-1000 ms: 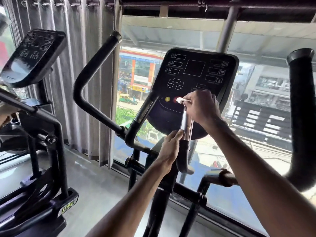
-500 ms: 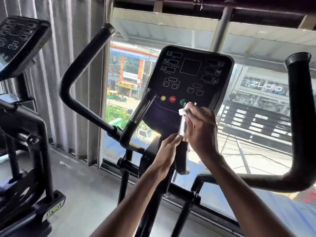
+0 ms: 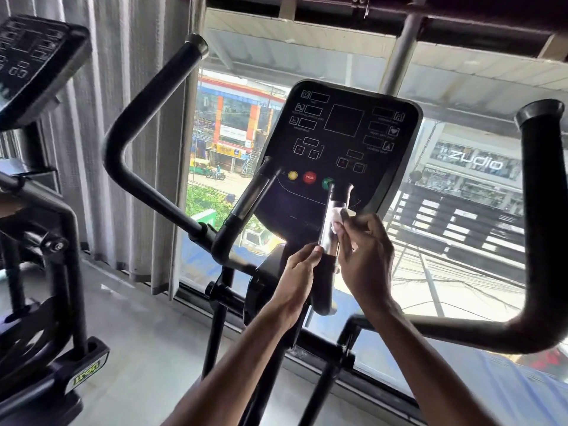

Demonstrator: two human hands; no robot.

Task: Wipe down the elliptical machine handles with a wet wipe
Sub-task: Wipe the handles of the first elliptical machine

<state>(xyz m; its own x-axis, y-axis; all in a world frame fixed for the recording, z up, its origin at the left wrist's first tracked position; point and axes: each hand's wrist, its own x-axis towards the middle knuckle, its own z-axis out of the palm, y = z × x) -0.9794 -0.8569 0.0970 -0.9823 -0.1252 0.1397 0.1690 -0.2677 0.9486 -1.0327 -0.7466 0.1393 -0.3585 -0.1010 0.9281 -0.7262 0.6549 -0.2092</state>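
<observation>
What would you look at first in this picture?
Two hands in the middle: the right hand presses a white wipe against a shiny silver handle, and the left hand holds that handle lower down. Just behind stands a black console with yellow, red and green buttons.

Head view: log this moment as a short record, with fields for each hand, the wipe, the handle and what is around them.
right hand: pinches the wipe against the handle
left hand: holds the same handle lower down, at its black grip
wipe: white, crumpled, on the handle's metal part
handle: short inner one, right of centre, below the console
console: black, screen dark
untouched: long outer handles, one at each side
</observation>
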